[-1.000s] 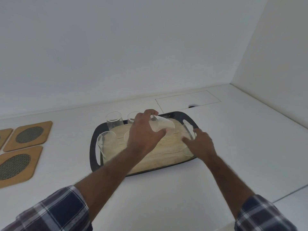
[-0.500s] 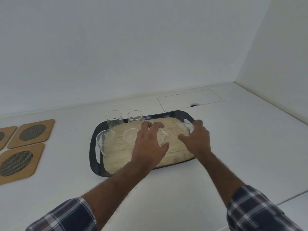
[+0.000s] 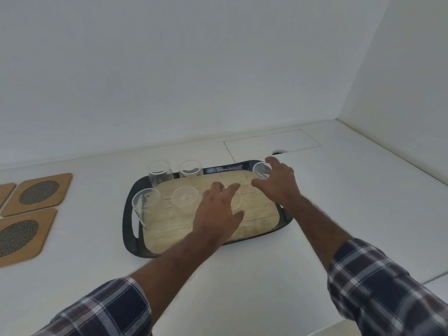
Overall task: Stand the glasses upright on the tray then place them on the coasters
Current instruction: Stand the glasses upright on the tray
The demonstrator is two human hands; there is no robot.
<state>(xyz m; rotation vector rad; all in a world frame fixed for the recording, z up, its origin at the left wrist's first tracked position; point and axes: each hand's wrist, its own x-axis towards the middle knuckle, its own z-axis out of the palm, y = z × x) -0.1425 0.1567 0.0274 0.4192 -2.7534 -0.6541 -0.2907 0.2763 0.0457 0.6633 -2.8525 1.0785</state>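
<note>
A dark tray (image 3: 129, 214) with a wooden inset sits on the white counter. Several clear glasses stand upright on it: two at the back left (image 3: 160, 172) (image 3: 190, 169) and two in front of them (image 3: 145, 204) (image 3: 185, 198). My left hand (image 3: 215, 212) wraps from the left around another upright glass (image 3: 237, 202) at the tray's middle. My right hand (image 3: 280, 184) grips a glass (image 3: 261, 170) between thumb and fingers at the tray's back right corner; it looks upright. Wooden coasters (image 3: 40, 194) (image 3: 19, 235) with mesh ovals lie on the counter to the left.
A third coaster's edge (image 3: 4, 194) shows at the far left. White walls close the counter at the back and right. A flush rectangular panel (image 3: 271, 144) with a small hole (image 3: 278, 151) lies behind the tray.
My left hand turned its glass from lying tilted to upright and set it down mid-tray. My right hand picked up the glass at the right side and carried it to the back right corner.
</note>
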